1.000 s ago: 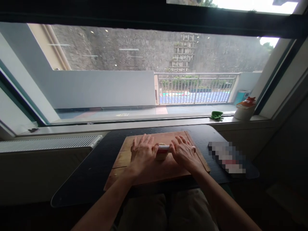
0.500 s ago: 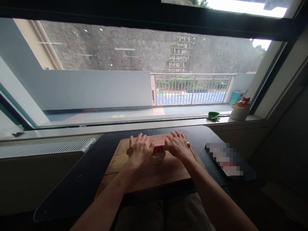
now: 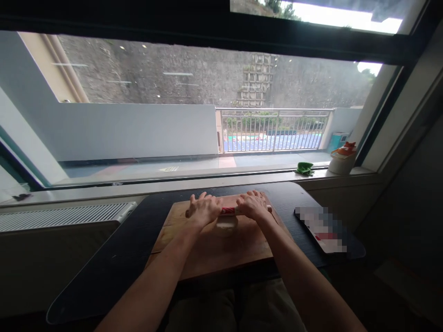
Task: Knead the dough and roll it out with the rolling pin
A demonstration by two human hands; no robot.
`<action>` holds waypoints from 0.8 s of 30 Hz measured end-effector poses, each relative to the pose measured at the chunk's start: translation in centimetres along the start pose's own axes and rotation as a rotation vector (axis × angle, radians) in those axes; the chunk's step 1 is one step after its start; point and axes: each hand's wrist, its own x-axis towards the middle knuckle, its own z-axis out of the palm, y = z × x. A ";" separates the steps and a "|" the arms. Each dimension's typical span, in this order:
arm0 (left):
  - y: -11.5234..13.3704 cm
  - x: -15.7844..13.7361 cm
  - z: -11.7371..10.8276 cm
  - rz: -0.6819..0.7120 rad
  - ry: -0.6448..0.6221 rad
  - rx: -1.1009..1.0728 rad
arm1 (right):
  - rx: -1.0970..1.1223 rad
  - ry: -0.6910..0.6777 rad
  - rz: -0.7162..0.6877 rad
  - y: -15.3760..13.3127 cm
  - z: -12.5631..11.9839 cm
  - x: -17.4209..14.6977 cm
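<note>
A rolling pin (image 3: 227, 211) with a red patterned middle lies crosswise over a wooden board (image 3: 224, 260). My left hand (image 3: 205, 208) is closed over its left part, and my right hand (image 3: 252, 205) over its right part. The two ends of the pin poke out beyond my hands. Just on my side of the pin, between my wrists, a pale flat piece of what looks like dough (image 3: 227, 224) rests on the board. The pin appears to touch or cover its far edge; exactly how much I cannot tell.
The board lies on a black table (image 3: 104, 265). A blurred flat object (image 3: 323, 230) is at its right. On the windowsill sit a crumpled green item (image 3: 304, 168) and a white container with an orange top (image 3: 342, 159). A white radiator (image 3: 69, 216) stands left.
Both hands have rolled the pin slightly away from me, and the fingers are more curled. More of the pale dough shows on my side. The camera view has shifted slightly.
</note>
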 end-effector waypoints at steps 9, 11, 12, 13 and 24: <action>1.0 -7.7 -1.8 0.145 0.226 -0.058 | 0.002 0.304 -0.092 0.2 2.3 -8.5; 0.9 -7.3 -2.3 0.156 0.142 -0.054 | 0.003 0.287 -0.081 0.3 2.1 -8.6; 0.7 -6.6 -2.2 0.146 0.089 -0.046 | 0.008 0.272 -0.067 0.3 1.9 -8.0; 0.5 -5.5 -1.9 0.115 0.034 -0.037 | 0.014 0.248 -0.055 0.4 1.5 -7.0; -0.4 -1.5 1.3 -0.003 0.044 0.031 | -0.005 0.119 -0.049 0.7 0.8 -1.3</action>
